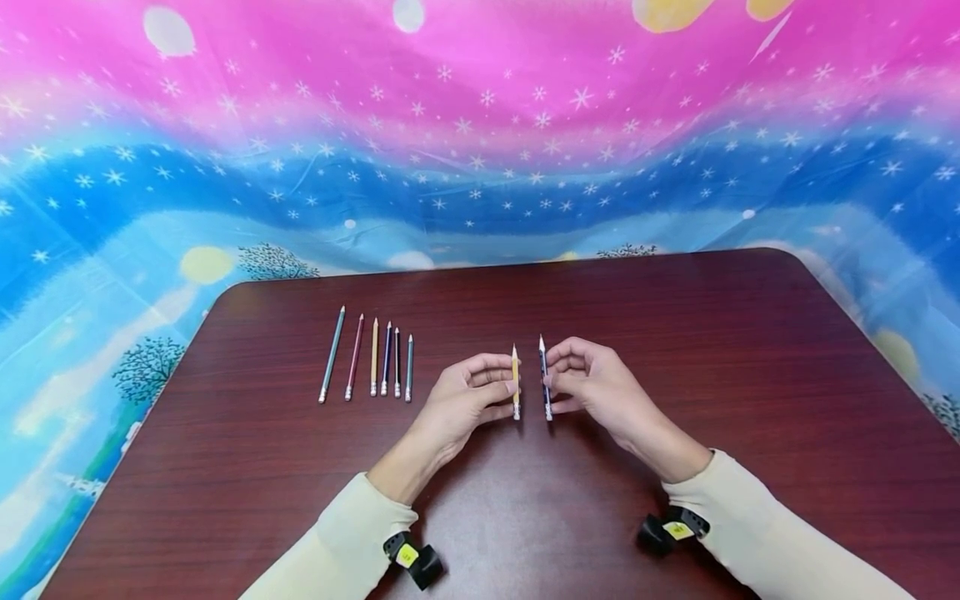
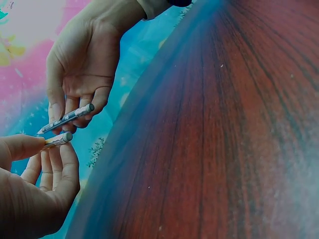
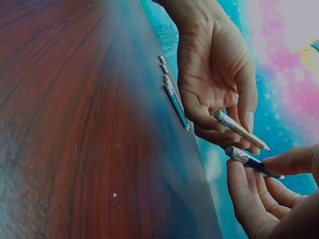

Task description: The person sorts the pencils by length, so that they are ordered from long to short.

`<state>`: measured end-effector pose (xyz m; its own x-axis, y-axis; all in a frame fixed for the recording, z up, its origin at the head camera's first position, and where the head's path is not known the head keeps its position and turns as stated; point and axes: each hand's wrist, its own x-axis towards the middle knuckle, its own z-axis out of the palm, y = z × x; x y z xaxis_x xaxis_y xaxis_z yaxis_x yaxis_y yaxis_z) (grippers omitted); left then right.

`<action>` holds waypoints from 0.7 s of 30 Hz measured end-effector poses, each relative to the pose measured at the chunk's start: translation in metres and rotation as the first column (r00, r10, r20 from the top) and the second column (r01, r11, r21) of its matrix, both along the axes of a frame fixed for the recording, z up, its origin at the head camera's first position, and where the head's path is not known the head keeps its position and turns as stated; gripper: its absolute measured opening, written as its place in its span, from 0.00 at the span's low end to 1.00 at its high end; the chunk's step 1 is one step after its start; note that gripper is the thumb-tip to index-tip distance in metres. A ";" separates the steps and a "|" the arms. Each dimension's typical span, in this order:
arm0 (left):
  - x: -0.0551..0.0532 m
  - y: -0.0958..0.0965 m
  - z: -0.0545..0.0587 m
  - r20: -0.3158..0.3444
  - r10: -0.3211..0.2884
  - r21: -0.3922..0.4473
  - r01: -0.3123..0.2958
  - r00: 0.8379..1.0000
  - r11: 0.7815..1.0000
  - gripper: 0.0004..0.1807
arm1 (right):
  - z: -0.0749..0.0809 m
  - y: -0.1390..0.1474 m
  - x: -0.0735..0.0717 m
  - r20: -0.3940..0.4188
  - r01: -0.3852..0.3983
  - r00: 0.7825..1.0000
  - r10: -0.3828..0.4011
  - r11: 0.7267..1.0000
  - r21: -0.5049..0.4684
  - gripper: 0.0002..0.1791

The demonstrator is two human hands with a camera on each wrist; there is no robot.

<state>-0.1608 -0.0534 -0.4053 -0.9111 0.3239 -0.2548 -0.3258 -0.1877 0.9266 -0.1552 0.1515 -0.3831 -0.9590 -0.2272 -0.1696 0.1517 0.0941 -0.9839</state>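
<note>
My left hand (image 1: 468, 392) pinches a yellow pencil (image 1: 516, 379) between thumb and fingers, tip pointing away and eraser end toward me. Across a narrow gap, my right hand (image 1: 600, 387) pinches a dark blue pencil (image 1: 545, 383) the same way, close to parallel with the yellow one. Both wrist views show the pencils side by side: the dark pencil (image 2: 67, 118) has pale print along its barrel, and the yellow pencil (image 3: 239, 130) ends in a silver ferrule with an eraser.
To the left, several pencils lie in a row on the dark red wooden table (image 1: 712, 333), from a long teal pencil (image 1: 332, 354) at the left to a shorter teal pencil (image 1: 409, 368) at the right. Behind the table hangs a pink and blue cloth (image 1: 480, 125).
</note>
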 end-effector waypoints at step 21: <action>0.000 -0.018 -0.002 -0.003 0.056 -0.004 -0.056 0.998 0.998 0.22 | -0.004 -0.019 -0.005 0.016 0.006 1.000 -0.006 1.000 0.004 0.13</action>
